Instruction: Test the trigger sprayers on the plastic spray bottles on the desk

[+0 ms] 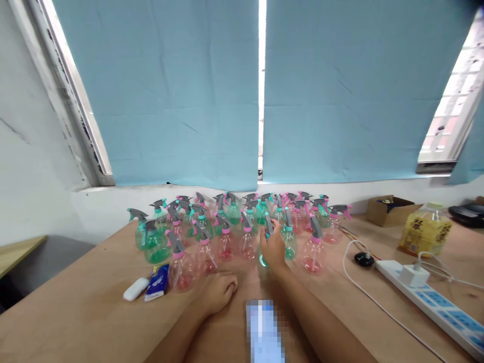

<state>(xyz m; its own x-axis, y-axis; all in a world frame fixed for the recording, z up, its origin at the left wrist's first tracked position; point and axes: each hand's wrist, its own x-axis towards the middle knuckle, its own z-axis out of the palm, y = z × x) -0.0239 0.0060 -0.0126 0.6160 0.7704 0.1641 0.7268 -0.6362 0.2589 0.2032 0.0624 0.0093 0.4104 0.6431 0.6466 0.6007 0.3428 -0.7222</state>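
My right hand (275,248) is closed around the neck of a green spray bottle (268,225) with a grey-and-turquoise trigger head. Most of that bottle's body is hidden behind the hand; it stands upright in the front row. My left hand (220,291) rests on the table with its fingers curled in, and nothing shows in it. Near the left hand stand clear pink spray bottles (182,272). Another pink spray bottle (313,256) is to the right of my right hand, and a green spray bottle (289,243) is directly beside it.
Several more pink and green spray bottles fill the wooden table (94,297) toward the wall. A phone (263,333) lies between my forearms. At left are a white case (136,289) and a blue packet (157,282); at right, a power strip (434,307), cables, a yellow-labelled jug (425,229) and a cardboard box (385,214).
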